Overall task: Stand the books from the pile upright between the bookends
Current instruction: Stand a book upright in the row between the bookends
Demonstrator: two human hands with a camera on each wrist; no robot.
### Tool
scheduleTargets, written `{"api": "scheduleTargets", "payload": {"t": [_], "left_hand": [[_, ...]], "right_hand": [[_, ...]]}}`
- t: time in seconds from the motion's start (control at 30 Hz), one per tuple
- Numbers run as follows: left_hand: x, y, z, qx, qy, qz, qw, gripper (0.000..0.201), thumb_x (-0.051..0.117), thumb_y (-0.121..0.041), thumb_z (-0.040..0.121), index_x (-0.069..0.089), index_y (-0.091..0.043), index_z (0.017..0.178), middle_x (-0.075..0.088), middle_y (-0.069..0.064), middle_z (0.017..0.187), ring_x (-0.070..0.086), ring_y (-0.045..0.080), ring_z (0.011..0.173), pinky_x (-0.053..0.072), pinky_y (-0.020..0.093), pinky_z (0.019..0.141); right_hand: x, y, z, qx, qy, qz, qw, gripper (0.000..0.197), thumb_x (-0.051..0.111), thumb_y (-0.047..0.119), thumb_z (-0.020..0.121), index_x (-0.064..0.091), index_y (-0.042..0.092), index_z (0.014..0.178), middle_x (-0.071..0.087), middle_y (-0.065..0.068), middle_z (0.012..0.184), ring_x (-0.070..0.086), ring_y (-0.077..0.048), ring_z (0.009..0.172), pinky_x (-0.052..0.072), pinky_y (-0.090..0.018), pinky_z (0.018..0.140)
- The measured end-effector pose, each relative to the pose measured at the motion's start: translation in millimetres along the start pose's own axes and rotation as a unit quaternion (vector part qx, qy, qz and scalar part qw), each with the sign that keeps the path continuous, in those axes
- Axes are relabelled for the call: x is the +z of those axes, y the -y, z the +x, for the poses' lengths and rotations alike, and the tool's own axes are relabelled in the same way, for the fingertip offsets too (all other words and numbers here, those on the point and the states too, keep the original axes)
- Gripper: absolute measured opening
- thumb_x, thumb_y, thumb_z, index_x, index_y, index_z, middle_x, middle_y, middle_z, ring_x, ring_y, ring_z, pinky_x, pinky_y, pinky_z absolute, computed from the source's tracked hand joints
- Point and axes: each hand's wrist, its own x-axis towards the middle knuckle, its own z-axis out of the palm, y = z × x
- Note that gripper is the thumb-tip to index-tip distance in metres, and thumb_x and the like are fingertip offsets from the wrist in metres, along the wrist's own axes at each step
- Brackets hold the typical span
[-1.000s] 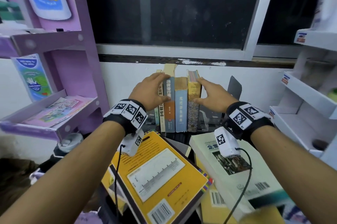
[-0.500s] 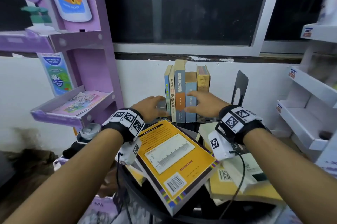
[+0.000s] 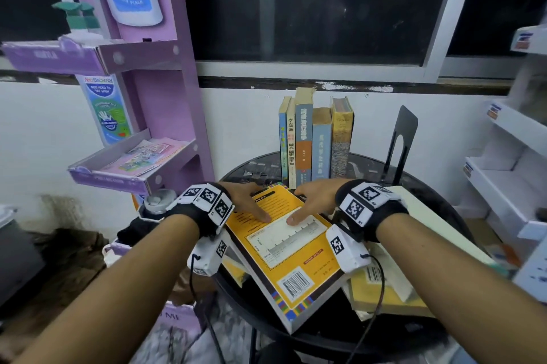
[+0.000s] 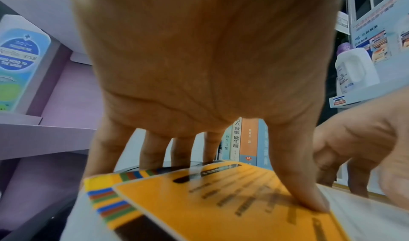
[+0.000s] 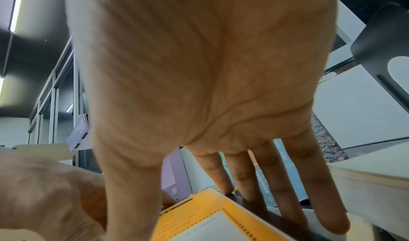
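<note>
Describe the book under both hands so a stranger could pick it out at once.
Start at the round black table below the window. In front of the row of upright books lies a loose pile; the orange-yellow book tops it, lying flat, the only one with a white chart panel, barcode and multicoloured striped edge.

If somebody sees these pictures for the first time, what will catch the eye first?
Probably the big orange book on top of the pile at the front of the round table, with the left hand and right hand gripping its far end. Behind it, five books stand upright, a black bookend apart on their right.
</note>
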Motion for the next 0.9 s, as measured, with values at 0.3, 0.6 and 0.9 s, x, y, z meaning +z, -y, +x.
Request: {"api": "scheduleTargets", "payload": {"t": [0.3,0.6,0.9], "left_hand": [[0.2,2.8,0.8,0.022,-0.014,-0.022,0.999,0.070,0.077,-0.036,0.077,0.043,-0.016,0.134,0.058,0.001,0.125,0.059,0.020,0.110,0.047,0.034,0.096],[-9.3,1.4,-6.3,0.059,-0.031,-0.078,0.995,0.064,0.085,-0.029,0.067,0.048,-0.022,0.119,0.066,0.000,0.111,0.066,0.020,0.098,0.054,0.041,0.090],[-30.0,-15.3,-31.7,0.114,-0.080,-0.103,0.985,0.059,0.089,-0.024,0.062,0.052,-0.029,0.108,0.068,-0.005,0.103,0.067,0.016,0.095,0.057,0.032,0.078]], "right_hand": [[5.6,-0.1,4.5,-0.002,-0.020,-0.011,1.000,0.074,0.076,0.059,0.069,0.051,0.017,0.124,0.061,-0.004,0.122,0.059,-0.023,0.106,0.049,-0.042,0.096],[-3.5,-0.3,-4.9,-0.037,-0.055,0.064,0.996,0.078,0.086,0.046,0.063,0.049,0.024,0.128,0.061,0.005,0.122,0.059,-0.020,0.111,0.047,-0.040,0.096],[-24.8,-7.1,-20.7,-0.043,-0.058,0.127,0.989,0.105,0.088,0.034,0.063,0.021,0.020,0.142,0.051,0.003,0.135,0.051,-0.021,0.121,0.043,-0.040,0.101]]}}
